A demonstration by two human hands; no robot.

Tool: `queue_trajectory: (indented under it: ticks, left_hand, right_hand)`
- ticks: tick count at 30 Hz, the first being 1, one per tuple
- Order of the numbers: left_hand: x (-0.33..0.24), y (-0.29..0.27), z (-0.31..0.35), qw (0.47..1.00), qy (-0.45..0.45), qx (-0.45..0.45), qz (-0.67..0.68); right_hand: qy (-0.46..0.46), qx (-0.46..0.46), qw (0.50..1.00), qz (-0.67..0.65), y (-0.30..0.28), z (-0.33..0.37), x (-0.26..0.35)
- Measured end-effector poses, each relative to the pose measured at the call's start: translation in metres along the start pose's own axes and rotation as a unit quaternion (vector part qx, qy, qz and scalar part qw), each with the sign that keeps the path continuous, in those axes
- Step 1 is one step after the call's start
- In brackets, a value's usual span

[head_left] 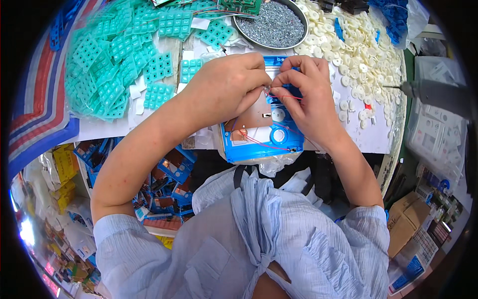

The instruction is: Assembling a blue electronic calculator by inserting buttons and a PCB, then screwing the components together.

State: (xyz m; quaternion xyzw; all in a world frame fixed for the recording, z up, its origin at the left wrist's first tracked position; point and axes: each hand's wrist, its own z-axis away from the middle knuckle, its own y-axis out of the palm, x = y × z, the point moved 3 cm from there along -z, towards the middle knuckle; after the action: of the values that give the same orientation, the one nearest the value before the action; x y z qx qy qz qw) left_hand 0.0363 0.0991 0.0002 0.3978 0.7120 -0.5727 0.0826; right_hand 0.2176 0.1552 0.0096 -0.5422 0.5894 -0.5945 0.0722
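Blue plastic case [259, 144] lies at the near edge of the tabletop [368, 139], with a brown circuit board [251, 118] on it. The left hand [224, 87] and right hand [308, 92] meet above it, fingertips pinched shut on a thin red wire [286, 97]. Farther back sit teal keypads [114, 74], a bowl of screws [273, 22] and white buttons [358, 50].

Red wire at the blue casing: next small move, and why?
Probably tuck the red wire down into the blue casing. Both the left hand and the right hand pinch at it above the brown circuit board, and it loops loose over the casing.
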Motion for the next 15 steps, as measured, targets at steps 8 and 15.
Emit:
queue_trajectory:
  ticks: [8, 15]
  left_hand:
    - [0.001, 0.005, 0.004, 1.000, 0.009, -0.026, -0.002]
    - [0.000, 0.003, 0.004, 0.999, -0.005, -0.037, 0.039]
  right_hand:
    - [-0.040, 0.043, 0.998, 0.030, -0.012, -0.001, 0.004]
    - [-0.117, 0.094, 0.971, 0.184, -0.016, 0.014, 0.025]
